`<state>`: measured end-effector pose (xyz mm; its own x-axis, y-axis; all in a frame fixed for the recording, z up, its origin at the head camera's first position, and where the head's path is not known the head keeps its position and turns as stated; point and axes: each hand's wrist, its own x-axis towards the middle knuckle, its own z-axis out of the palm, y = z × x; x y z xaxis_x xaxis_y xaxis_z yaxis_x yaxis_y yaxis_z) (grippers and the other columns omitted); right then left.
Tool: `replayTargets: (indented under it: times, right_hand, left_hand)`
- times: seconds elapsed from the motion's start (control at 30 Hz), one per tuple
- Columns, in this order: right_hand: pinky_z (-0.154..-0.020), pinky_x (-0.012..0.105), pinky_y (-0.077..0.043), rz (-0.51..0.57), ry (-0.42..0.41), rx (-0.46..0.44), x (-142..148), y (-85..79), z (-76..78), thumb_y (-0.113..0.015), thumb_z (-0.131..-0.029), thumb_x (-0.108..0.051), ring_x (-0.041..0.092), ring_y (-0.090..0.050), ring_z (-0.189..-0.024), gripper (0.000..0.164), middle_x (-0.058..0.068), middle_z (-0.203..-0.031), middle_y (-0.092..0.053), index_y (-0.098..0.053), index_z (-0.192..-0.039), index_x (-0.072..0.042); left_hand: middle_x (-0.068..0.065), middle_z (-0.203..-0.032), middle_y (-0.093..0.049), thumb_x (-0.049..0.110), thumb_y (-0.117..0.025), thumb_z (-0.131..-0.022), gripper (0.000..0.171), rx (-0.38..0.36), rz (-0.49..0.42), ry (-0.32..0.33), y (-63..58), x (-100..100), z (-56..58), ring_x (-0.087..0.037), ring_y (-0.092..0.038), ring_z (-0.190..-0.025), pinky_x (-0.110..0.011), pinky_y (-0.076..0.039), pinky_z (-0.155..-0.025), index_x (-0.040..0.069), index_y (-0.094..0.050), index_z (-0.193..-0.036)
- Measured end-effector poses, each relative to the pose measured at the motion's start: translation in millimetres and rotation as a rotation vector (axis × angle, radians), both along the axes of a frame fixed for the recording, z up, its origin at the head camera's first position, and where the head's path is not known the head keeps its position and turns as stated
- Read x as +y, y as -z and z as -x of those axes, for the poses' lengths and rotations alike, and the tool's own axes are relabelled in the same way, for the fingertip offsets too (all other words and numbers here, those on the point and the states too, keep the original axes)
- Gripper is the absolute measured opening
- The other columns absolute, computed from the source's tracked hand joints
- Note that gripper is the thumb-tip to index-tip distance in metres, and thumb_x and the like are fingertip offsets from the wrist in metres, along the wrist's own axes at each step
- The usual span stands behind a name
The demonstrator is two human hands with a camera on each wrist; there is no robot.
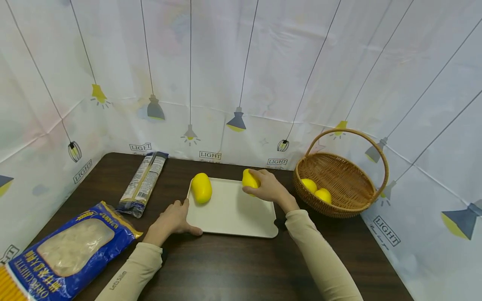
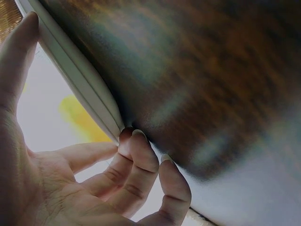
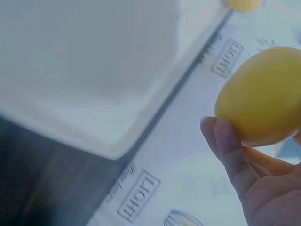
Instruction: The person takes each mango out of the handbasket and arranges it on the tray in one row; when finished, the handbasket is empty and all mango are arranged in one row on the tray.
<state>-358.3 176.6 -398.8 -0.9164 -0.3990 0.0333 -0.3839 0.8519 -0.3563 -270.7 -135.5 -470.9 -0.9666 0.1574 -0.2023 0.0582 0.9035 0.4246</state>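
Note:
My right hand (image 1: 268, 187) holds a smooth yellow mango (image 1: 250, 179) over the far right part of a white rectangular tray (image 1: 229, 211). In the right wrist view, the fingertips press the underside of this mango (image 3: 263, 96), with part of it cut off by the frame. Another yellow mango (image 1: 201, 188) lies at the tray's far left corner. At the near left corner, my left hand (image 1: 171, 221) grips the tray, thumb on the front edge and fingers along the left side. The left wrist view shows its curled fingers against the tray rim (image 2: 80, 80).
A wicker basket (image 1: 340, 167) with a tall handle stands at the right, two yellow fruits (image 1: 323, 195) inside. On the left lie a blue bag of orecchiette pasta (image 1: 75, 246) and a long narrow packet (image 1: 144, 184). A printed curtain (image 1: 226, 75) encloses the dark wooden table (image 1: 226, 267).

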Motion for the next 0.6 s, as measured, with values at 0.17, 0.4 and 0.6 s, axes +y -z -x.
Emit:
replayTargets:
  times: [0.17, 0.4, 0.6]
  right_hand:
    - [-0.087, 0.039, -0.049, 0.024, 0.010, -0.029, -17.7, 15.6, 3.5, -0.065, -0.089, -0.052, 0.032, -0.052, -0.120, 0.076, 0.019, -0.146, -0.049, -0.043, -0.153, -0.018]
    - [-0.084, 0.040, -0.048, 0.016, 0.007, -0.034, -42.1, 33.1, 8.8, -0.063, -0.089, -0.054, 0.031, -0.053, -0.117, 0.075, 0.019, -0.142, -0.052, -0.044, -0.152, -0.018]
    - [-0.090, 0.043, -0.049, 0.022, -0.006, -0.068, -62.7, 43.8, 10.1, -0.065, -0.089, -0.053, 0.031, -0.053, -0.115, 0.075, 0.022, -0.141, -0.050, -0.044, -0.152, -0.017]
  left_hand:
    - [-0.034, -0.146, -0.043, 0.067, -0.083, -0.065, 0.126, 0.007, 0.000, -0.001, -0.2, 0.9, -0.8, -0.049, -0.048, -0.131, -0.071, -0.041, -0.102, -0.006, -0.030, -0.154]
    - [-0.034, -0.145, -0.043, 0.069, -0.084, -0.064, 0.128, 0.014, -0.002, -0.004, -0.3, 2.1, -1.9, -0.050, -0.048, -0.131, -0.072, -0.041, -0.101, -0.005, -0.031, -0.154]
    - [-0.034, -0.145, -0.043, 0.069, -0.083, -0.064, 0.128, 0.010, 0.001, -0.005, -0.9, 0.5, -2.6, -0.050, -0.048, -0.131, -0.072, -0.041, -0.101, -0.006, -0.031, -0.154]
